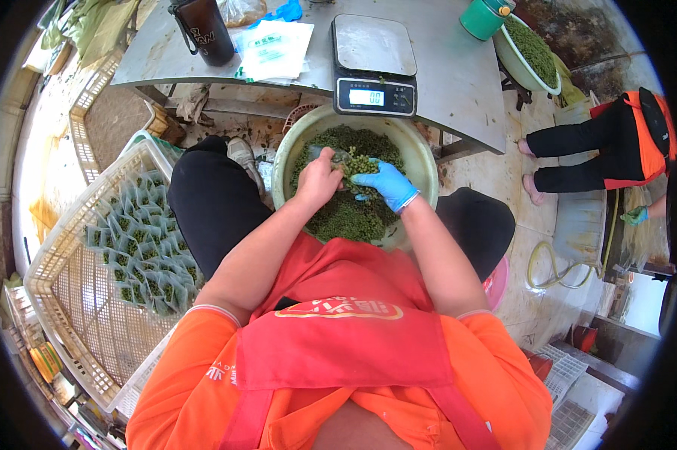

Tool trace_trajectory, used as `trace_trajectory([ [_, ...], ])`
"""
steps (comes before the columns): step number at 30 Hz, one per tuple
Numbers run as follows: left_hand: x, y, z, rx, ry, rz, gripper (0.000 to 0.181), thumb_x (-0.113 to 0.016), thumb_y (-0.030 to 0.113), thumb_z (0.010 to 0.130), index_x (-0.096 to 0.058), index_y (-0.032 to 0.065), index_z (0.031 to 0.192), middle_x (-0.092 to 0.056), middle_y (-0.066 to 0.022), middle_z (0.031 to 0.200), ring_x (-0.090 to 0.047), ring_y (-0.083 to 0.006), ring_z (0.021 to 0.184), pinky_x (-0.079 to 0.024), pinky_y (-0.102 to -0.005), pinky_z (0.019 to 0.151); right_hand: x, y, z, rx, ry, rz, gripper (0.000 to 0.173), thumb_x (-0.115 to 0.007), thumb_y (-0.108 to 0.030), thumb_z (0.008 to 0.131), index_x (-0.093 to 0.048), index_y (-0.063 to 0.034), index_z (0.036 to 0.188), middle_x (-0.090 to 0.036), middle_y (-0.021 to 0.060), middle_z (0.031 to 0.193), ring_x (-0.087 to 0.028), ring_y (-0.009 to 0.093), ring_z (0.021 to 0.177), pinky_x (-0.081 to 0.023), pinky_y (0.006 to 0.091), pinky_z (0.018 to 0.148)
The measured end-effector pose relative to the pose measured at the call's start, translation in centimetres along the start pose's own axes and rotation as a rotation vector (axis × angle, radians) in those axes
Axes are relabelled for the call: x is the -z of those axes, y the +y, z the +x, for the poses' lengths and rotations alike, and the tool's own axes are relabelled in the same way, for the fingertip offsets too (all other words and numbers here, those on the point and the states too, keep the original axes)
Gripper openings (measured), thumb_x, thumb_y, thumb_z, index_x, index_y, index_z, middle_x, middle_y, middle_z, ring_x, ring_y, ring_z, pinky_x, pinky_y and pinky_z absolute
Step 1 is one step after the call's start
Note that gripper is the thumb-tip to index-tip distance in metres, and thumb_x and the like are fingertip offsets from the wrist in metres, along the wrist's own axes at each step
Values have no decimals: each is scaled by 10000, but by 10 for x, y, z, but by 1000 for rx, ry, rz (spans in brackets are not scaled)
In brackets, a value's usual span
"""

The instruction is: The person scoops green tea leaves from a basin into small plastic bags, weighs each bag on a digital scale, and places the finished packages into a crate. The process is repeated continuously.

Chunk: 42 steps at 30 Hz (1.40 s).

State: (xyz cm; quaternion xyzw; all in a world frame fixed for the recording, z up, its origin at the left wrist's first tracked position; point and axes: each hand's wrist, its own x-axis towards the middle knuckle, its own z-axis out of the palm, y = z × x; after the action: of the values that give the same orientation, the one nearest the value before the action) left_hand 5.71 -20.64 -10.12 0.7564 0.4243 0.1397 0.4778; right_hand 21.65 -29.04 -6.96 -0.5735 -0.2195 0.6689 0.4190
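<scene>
Between my knees stands a large pale green basin [424,169] with small green peppercorn-like berries [350,216] in it. Bare, my left hand [319,179] grips a clear plastic bag [331,157] over the basin. In a blue glove, my right hand [388,184] holds a bunch of green berries [361,165] against the bag's mouth. Just beyond the basin, a digital scale [374,48] with a bare metal plate sits at the table's edge, its display lit. Flat printed plastic bags [274,49] lie in a stack to the left of the scale.
A metal table [448,73] spans the front, bearing a dark bottle [203,34] and a green container [482,17]. At left, a plastic crate [51,270] holds many filled bags [147,247]. Another berry basin [549,84] stands at back right, near a person [614,140]. A hose [547,275] lies on the floor.
</scene>
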Motion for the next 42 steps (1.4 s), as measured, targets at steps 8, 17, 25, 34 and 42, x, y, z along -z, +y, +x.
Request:
trace_trajectory([
  [8,-7,1,-6,4,62,194,268,-548,237,865,-495,33,1030,-643,-141,687,-635,-362,722,-478,-449,680,-20,17,18,90,364,-424,312,-680,-94,754,-570,-20,1036,-660,89,835,-623,147,651,-522,301,555],
  [17,-6,-6,3,66,-46,-239,222,-550,185,878,-465,4,973,-612,-132,644,-622,-302,627,-469,-401,603,6,-6,-9,51,44,-8,458,-573,-120,895,-484,-114,1344,-576,36,1240,-567,133,1076,-502,342,859],
  [25,-2,0,-3,-89,64,80,268,-526,242,876,-469,26,1025,-648,-175,712,-632,-387,720,-479,-479,675,11,29,25,-46,126,-94,401,-632,-17,802,-570,-29,1199,-633,63,1051,-590,148,928,-476,293,843],
  [34,-3,-5,0,-43,80,206,207,-539,200,852,-475,54,983,-638,-140,674,-633,-357,682,-472,-465,650,1,8,3,-80,137,181,404,-636,-109,838,-515,-9,1210,-608,74,1000,-598,161,870,-543,373,762],
  [42,-3,0,-2,-30,85,13,213,-546,157,833,-475,20,979,-610,-149,650,-636,-291,634,-475,-411,617,-3,-18,-26,49,189,-307,382,-642,0,826,-543,-47,1191,-586,55,897,-604,103,719,-531,247,583],
])
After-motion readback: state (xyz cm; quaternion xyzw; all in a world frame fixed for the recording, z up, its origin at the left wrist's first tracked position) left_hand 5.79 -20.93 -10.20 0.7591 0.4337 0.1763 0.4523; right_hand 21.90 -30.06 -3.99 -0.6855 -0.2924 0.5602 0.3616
